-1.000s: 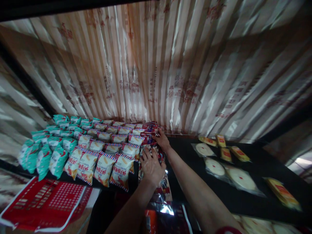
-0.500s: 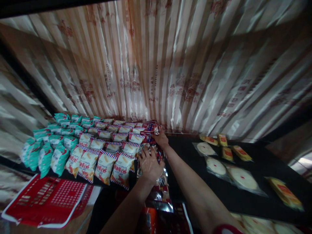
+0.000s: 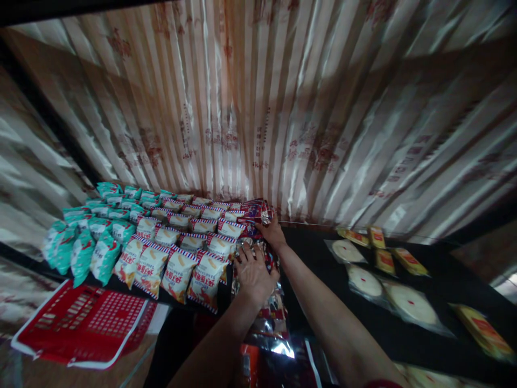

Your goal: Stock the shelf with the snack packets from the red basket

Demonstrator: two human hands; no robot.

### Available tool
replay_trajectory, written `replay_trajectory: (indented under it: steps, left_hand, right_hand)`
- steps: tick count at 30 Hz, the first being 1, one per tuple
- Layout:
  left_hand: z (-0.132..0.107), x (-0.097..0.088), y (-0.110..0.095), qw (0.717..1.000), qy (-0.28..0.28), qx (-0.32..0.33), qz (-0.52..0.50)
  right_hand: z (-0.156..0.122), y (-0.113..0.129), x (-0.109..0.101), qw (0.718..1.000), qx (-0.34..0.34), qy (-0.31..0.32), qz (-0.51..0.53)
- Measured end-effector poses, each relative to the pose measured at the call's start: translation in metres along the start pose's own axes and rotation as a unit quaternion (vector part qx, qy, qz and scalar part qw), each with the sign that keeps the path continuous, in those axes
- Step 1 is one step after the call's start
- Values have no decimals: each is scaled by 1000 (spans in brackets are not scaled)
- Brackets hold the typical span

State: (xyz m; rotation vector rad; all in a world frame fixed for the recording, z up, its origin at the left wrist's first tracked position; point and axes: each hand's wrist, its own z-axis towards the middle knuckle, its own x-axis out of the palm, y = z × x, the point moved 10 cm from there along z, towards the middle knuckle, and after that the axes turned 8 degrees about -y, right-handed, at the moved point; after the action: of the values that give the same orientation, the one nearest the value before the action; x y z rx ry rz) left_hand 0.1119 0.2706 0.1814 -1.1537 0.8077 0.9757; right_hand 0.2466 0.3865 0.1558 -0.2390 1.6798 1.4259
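My left hand lies with fingers spread on shiny dark red and silver snack packets at the shelf's front. Beyond it, my right hand curls around the right edge of a dark red packet at the back of the same row; its thumb shows in front and its fingertips are partly hidden. Just left of both hands stand rows of white snack bags with blue-and-red striped tops. At the bottom, an orange and dark shiny package lies below my left wrist.
Teal bags stand in rows at the left. A red basket with white handles sits below the shelf's front edge. Right of my arm, flat round pale packs and yellow packs lie on the black shelf. Striped plastic sheeting hangs behind.
The view has shifted slightly, so everything sits a little further right. Both hands keep nearly the same places on the dark red packets.
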Motion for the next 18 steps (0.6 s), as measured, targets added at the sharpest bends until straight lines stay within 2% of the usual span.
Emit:
replay_trajectory:
  steps: [5, 9, 11, 13, 15, 16, 18]
  left_hand:
    - [-1, -2, 0, 1000, -5, -3, -2]
    - [-1, 0, -1, 1000, -5, -2, 5]
    - [-2, 1, -1, 1000, -4, 1, 8]
    - [-2, 1, -1, 1000, -7, 2, 9]
    - [-2, 1, -1, 1000, -11, 2, 6]
    - [-2, 1, -1, 1000, -12, 2, 5]
    - [-2, 1, 0, 1000, -13, 1, 4]
  right_hand:
    - [-3, 3, -3, 1000, -2, 4, -25]
    - [-2, 7, -12, 998, -21, -30, -42]
    - [-3, 19, -18, 993, -71, -59, -71]
    - [-7, 43, -20, 978, -165, -78, -100]
    - [-12, 64, -14, 958, -251, -65, -127]
    - [-12, 68, -8, 953, -263, -47, -140]
    - [-7, 63, 7, 958, -234, 6, -163]
